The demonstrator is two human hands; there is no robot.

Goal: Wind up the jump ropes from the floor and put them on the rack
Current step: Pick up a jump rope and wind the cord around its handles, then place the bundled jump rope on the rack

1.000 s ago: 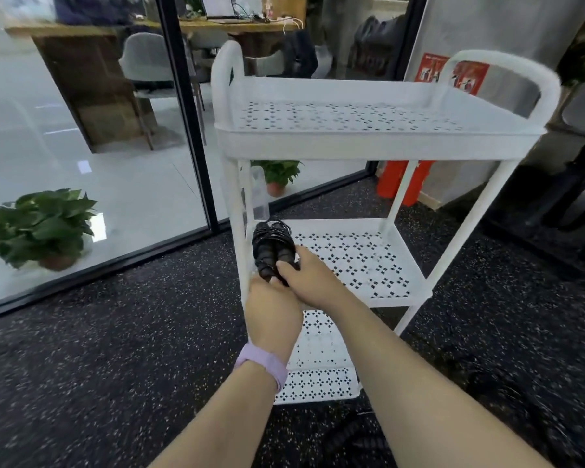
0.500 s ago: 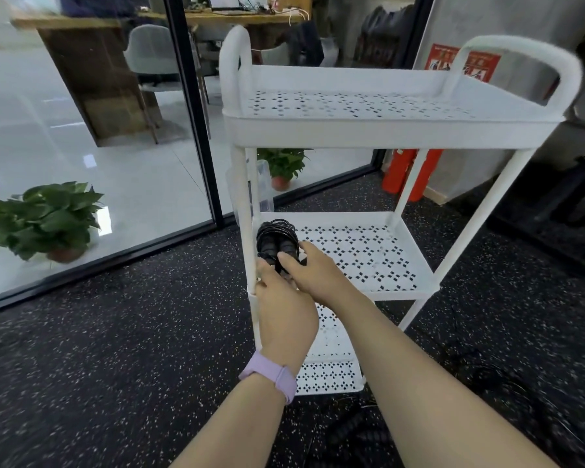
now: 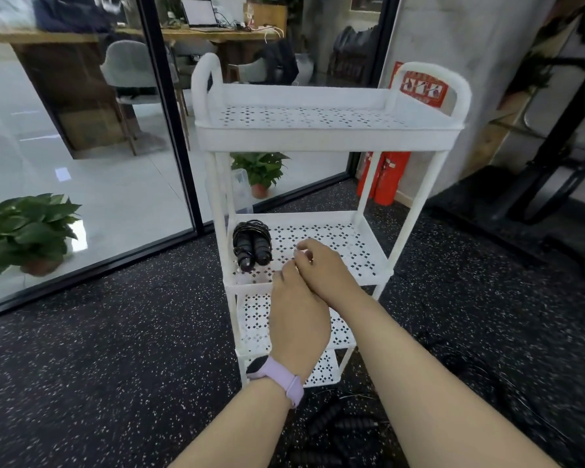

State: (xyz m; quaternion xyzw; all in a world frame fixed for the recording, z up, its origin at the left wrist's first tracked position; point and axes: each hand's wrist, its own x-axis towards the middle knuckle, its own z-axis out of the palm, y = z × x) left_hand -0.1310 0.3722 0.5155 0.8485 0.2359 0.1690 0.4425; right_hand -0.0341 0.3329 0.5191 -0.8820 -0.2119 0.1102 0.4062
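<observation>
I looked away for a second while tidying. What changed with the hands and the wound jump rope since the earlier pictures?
Both hands let go of the wound jump rope and drew back toward the person: the left hand and right hand now hold nothing. The rope stays at the left end of the rack's middle shelf. Another rope still lies on the floor.

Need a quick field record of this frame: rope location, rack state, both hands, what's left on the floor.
wound jump rope: lies on the middle shelf, left front corner, handles side by side
rack: white, perforated shelves, top shelf bare
left hand: in front of the middle shelf, off the rope, holds nothing visible
right hand: over the middle shelf, fingers loosely curled, off the rope
floor ropes: dark rope and handles lying below the rack, blurred, count unclear
</observation>
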